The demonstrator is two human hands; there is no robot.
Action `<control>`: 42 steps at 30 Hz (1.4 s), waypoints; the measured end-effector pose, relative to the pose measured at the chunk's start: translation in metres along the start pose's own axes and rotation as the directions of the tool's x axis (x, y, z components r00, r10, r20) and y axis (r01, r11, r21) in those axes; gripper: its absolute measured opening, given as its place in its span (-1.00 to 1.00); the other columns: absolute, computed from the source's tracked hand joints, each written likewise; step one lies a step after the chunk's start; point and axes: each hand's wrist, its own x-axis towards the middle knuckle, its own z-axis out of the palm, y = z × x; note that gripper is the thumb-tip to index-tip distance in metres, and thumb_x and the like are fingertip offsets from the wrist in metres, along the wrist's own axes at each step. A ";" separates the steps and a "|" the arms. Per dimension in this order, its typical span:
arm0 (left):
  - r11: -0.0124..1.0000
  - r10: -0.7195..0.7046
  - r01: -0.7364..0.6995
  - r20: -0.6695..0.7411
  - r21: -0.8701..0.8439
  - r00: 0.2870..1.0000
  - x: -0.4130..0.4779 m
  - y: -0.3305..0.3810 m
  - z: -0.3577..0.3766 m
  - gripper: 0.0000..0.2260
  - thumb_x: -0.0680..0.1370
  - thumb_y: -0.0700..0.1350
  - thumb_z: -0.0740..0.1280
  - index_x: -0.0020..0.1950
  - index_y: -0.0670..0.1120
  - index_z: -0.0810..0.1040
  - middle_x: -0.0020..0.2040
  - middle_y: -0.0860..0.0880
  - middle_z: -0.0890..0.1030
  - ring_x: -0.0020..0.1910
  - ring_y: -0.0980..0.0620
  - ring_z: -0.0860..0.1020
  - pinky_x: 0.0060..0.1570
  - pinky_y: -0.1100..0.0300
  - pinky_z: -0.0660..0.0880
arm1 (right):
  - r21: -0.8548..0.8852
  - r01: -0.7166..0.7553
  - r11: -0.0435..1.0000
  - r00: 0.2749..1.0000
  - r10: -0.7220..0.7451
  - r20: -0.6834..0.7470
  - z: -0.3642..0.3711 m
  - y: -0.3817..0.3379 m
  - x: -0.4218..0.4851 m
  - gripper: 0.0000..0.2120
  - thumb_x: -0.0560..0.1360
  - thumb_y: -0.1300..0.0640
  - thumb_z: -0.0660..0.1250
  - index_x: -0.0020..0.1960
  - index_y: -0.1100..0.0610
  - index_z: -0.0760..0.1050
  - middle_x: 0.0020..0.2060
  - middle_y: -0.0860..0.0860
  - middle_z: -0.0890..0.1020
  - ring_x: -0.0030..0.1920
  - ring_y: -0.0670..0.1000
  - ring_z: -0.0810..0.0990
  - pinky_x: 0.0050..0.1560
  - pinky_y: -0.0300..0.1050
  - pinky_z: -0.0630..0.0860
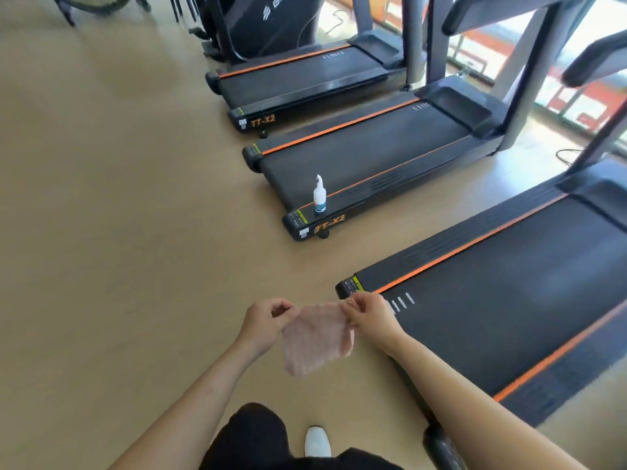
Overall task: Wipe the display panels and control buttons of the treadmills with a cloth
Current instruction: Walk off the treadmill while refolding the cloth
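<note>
1. While both arms reach forward, the left hand (268, 318) and the right hand (368, 315) each pinch an upper corner of one cloth (317, 340), fingers closed on the fabric.
2. One cloth only: pale pink, ribbed, stretched between the two hands and hanging down below them, over the floor (118, 215) (motion blur softens its lower edge).
3. Three treadmills lie side by side, decks running from lower left to upper right:
   - near treadmill (509, 300), just right of the hands; the right hand overlaps its rear corner in view, though whether it touches cannot be told.
   - middle treadmill (366, 154), marked "TT-X2" on its side rail.
   - far treadmill (298, 76), with the same "TT-X2" marking.
4. Each deck is black with orange stripes along the belt edges.
5. One spray bottle (319, 195) stands upright on the near rear corner of the middle treadmill, white with a blue band near its base, well apart from the hands.
6. Display panels and buttons are out of view; only the grey uprights (529, 79) and blurred handrails show at the upper right.
7. One white shoe (317, 440) shows at the bottom edge, beside dark trousers (251, 435).
8. Windows (576, 96) run behind the treadmill fronts, with orange-red shapes outside.
9. One other dark machine (271, 22) stands beyond the far treadmill (its white logo is only partly legible).
</note>
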 end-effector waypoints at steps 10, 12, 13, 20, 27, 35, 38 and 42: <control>0.988 0.049 -0.055 0.043 0.143 0.998 0.284 0.014 -0.060 -0.88 0.54 -0.04 0.47 -0.20 0.05 0.64 -0.38 0.13 0.56 -0.31 0.12 0.50 -0.17 0.16 0.44 | -0.059 -0.112 0.992 0.993 0.110 -0.035 -0.022 -0.068 0.245 -0.85 0.58 0.14 0.36 -0.16 0.01 0.59 -0.24 0.04 0.65 -0.21 0.06 0.63 -0.10 -0.01 0.60; 0.981 0.018 -0.031 0.074 0.189 0.997 0.338 0.018 -0.073 -0.89 0.55 -0.01 0.47 -0.16 0.02 0.66 -0.37 0.11 0.54 -0.29 0.08 0.51 -0.20 0.15 0.43 | -0.036 -0.145 0.989 0.988 0.143 -0.053 -0.025 -0.081 0.294 -0.86 0.58 0.16 0.38 -0.14 -0.01 0.59 -0.24 0.01 0.65 -0.29 -0.01 0.63 -0.22 -0.15 0.58; 0.979 0.005 -0.023 0.088 0.204 0.996 0.360 0.022 -0.078 -0.87 0.54 0.01 0.47 -0.17 0.01 0.65 -0.38 0.11 0.53 -0.31 0.10 0.49 -0.24 0.17 0.41 | -0.021 -0.163 0.986 0.985 0.161 -0.064 -0.028 -0.086 0.313 -0.86 0.58 0.17 0.39 -0.14 0.00 0.59 -0.26 0.01 0.65 -0.35 -0.07 0.62 -0.30 -0.27 0.53; 0.983 -0.083 0.044 0.217 0.176 0.973 0.526 0.044 -0.095 -0.85 0.56 -0.04 0.47 -0.21 0.02 0.62 -0.31 0.11 0.61 -0.31 0.12 0.52 -0.14 0.08 0.51 | 0.121 -0.319 0.940 0.937 0.332 -0.107 -0.055 -0.099 0.470 -0.87 0.58 0.26 0.38 -0.13 0.14 0.61 -0.29 0.08 0.68 -0.38 -0.05 0.62 -0.34 -0.21 0.59; 0.975 -0.199 0.167 0.241 0.144 0.950 0.669 0.034 -0.058 -0.90 0.58 -0.12 0.45 -0.14 -0.01 0.67 -0.25 0.08 0.65 -0.24 0.11 0.56 -0.08 0.02 0.57 | 0.221 -0.407 0.886 0.899 0.432 -0.075 -0.064 -0.057 0.630 -0.90 0.52 0.28 0.34 -0.10 0.18 0.64 -0.24 0.11 0.70 -0.23 0.04 0.65 -0.09 0.02 0.68; 0.938 -0.345 0.335 0.162 0.087 0.925 0.798 0.002 -0.019 -0.91 0.62 -0.16 0.37 0.01 -0.12 0.67 -0.12 -0.08 0.67 -0.25 0.08 0.60 -0.23 0.19 0.60 | 0.190 -0.424 0.886 0.903 0.429 0.016 -0.055 -0.017 0.761 -0.84 0.50 0.29 0.33 -0.20 0.08 0.57 -0.24 0.04 0.67 -0.26 0.05 0.70 -0.31 -0.13 0.63; 0.927 -0.374 0.366 0.135 0.080 0.918 0.846 -0.013 -0.013 -0.91 0.60 -0.11 0.38 -0.08 -0.01 0.65 -0.11 -0.01 0.69 -0.13 0.02 0.62 -0.04 0.04 0.61 | 0.168 -0.424 0.890 0.905 0.425 0.034 -0.047 -0.011 0.809 -0.83 0.47 0.25 0.31 -0.20 0.03 0.58 -0.26 -0.02 0.66 -0.14 0.13 0.72 -0.14 0.07 0.69; 0.916 -0.401 0.398 0.093 0.046 0.911 0.914 -0.041 0.001 -0.92 0.60 -0.13 0.38 -0.08 -0.03 0.65 -0.19 0.03 0.64 -0.18 0.04 0.57 -0.02 0.06 0.57 | 0.140 -0.432 0.891 0.902 0.431 0.033 -0.031 0.000 0.878 -0.81 0.49 0.28 0.27 -0.19 0.04 0.57 -0.29 0.00 0.68 -0.18 0.10 0.71 -0.04 0.12 0.69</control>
